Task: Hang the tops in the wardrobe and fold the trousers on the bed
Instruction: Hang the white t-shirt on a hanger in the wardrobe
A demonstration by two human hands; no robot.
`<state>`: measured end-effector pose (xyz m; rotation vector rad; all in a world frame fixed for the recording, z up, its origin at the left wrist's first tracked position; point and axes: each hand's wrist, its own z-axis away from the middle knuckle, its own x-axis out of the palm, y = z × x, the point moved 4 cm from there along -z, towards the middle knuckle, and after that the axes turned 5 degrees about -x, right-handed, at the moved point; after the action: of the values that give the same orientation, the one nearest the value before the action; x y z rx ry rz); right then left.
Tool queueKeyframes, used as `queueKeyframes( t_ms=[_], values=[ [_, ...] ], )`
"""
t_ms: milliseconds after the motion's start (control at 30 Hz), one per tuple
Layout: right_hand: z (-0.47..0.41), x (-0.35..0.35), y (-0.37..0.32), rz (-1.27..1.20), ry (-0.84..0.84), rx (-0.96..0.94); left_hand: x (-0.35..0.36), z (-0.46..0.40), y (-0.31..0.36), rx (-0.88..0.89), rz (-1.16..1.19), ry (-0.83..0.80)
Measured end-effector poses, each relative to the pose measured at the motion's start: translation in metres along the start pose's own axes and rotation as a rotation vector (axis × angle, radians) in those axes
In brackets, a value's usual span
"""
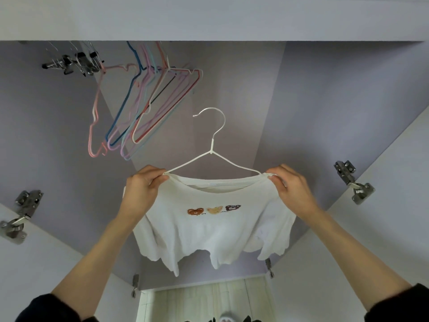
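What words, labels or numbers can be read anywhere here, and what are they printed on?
No text can be read.
White top: tiny dark lettering under the three bear faces, too small and blurred to read.
Neck label inside the collar: a faint line of print, unreadable.
White hanger, coloured hangers and wardrobe hinges: no visible markings.

At frame centre, the left hand (141, 194) and right hand (293, 190) pinch the shoulders of a white bear-print top (213, 228) on a white hanger (212, 145). Coloured hangers (144, 108) hang at upper left inside the wardrobe (325, 101).
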<state>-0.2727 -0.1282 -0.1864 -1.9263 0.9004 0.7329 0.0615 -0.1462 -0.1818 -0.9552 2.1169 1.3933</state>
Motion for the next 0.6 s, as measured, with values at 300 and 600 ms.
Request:
queueKeyframes(
  t_ms=[300, 600],
  values=[
    [0.010, -0.030, -0.003, -0.076, 0.038, 0.017, 0.007, -0.002, 0.013, 0.060, 0.002, -0.048],
    [0.018, -0.046, 0.001, -0.072, 0.029, 0.113, 0.019, -0.008, 0.024, 0.088, 0.007, -0.050]
  ],
)
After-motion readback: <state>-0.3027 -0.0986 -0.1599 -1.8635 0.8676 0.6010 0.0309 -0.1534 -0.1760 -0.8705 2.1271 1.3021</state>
